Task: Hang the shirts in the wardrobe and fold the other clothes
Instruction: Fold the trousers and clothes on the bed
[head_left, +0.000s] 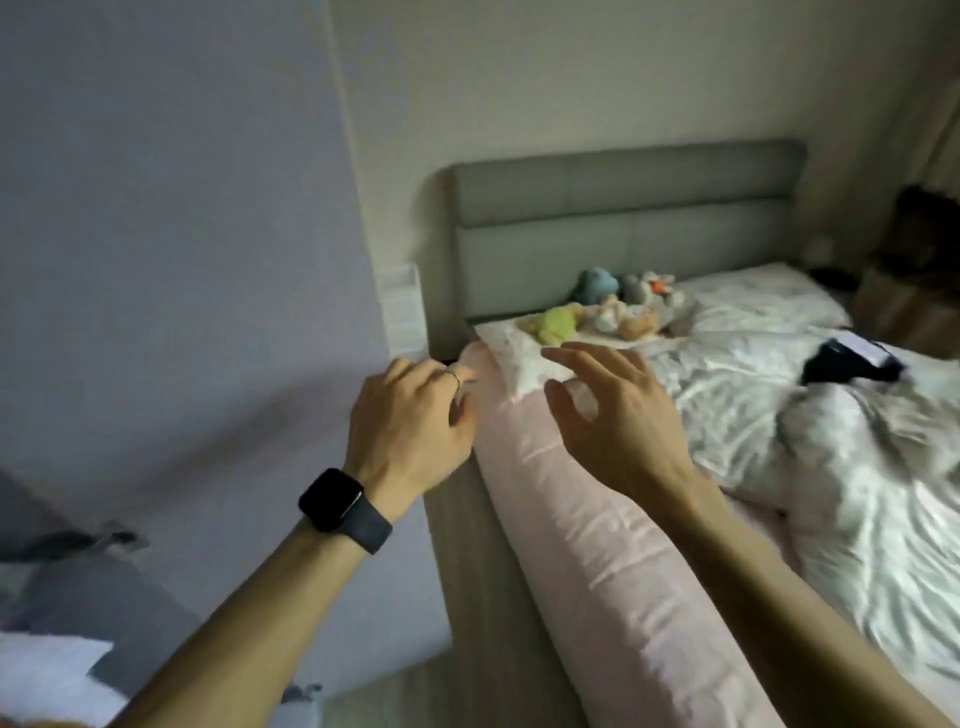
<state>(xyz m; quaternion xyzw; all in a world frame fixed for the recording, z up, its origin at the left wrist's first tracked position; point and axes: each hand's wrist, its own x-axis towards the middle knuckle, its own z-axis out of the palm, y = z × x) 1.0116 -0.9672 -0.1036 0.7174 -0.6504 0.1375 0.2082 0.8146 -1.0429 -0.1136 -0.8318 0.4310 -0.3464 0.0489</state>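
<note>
Pink bolster (597, 545) edges white bed (753, 405) — hands (410, 415) (618, 415) near; grey headboard (623, 228).

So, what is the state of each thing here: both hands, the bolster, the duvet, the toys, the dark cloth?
pink bolster: lying along the bed's edge
left hand: fingers loosely curled, holding nothing, beside the bolster's end
right hand: open, fingers spread above the bolster
white duvet: rumpled, not spread flat
soft toys: heaped by the headboard
dark cloth: crumpled on the duvet, unfolded
</note>
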